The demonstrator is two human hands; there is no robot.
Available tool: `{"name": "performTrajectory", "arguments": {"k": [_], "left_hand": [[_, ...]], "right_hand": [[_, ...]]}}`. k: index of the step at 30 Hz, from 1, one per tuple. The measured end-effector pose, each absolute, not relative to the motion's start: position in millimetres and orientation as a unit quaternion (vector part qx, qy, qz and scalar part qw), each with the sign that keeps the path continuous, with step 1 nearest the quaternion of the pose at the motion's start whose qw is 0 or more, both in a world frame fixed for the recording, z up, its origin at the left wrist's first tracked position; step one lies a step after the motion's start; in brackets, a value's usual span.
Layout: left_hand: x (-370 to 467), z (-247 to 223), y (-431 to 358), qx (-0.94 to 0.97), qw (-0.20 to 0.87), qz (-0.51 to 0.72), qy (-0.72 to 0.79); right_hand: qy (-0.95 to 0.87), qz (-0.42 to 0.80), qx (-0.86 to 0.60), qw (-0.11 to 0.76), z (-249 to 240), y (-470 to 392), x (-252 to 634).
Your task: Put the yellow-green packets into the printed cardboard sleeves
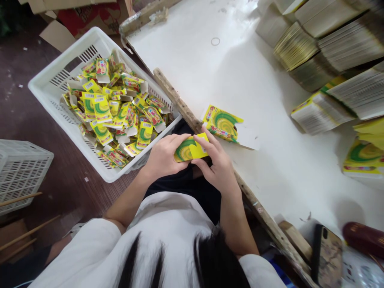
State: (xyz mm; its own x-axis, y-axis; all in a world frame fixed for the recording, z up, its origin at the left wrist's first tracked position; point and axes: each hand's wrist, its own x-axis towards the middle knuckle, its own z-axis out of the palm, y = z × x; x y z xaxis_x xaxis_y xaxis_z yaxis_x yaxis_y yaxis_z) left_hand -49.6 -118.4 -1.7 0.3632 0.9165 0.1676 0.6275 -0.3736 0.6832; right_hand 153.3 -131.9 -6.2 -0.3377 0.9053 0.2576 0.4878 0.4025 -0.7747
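Between my two hands is a small yellow and green cardboard box (pixel 186 151), held over my lap by the table's wooden edge. My left hand (pixel 164 157) grips its left end, thumb along the upper side. The fingers and thumb of my right hand (pixel 216 163) pinch the right end, where a yellow flap with a barcode shows. Just beyond my right hand, flat printed carton blanks (pixel 222 123) lie on the white table (pixel 192 52). To the left stands a white plastic crate (pixel 45 86) full of similar small boxes (pixel 102 108).
Stacks of carton blanks (pixel 324 52) cover the table's right side. A phone (pixel 327 256) and a dark red cylindrical object (pixel 364 240) are at the lower right. Another white crate (pixel 24 168) stands at far left. An opened cardboard box (pixel 90 18) sits behind the full crate.
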Motion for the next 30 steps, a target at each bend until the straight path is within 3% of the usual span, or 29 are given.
{"name": "performTrajectory", "arguments": {"k": [9, 22, 30], "left_hand": [[-49.9, -2.9, -120.4, 0.788, 0.254, 0.304, 0.471], [-56.6, -3.7, -117.7, 0.812, 0.260, 0.264, 0.451], [-53.5, -1.0, -118.2, 0.800, 0.255, 0.282, 0.464]], "right_hand": [[-0.747, 0.272, -0.463, 0.393, -8.4, -134.1, 154.6], [-0.773, 0.317, -0.435, 0.335, -3.3, -132.3, 167.7], [-0.707, 0.347, -0.457, 0.413, -10.6, -134.6, 151.0]]}}
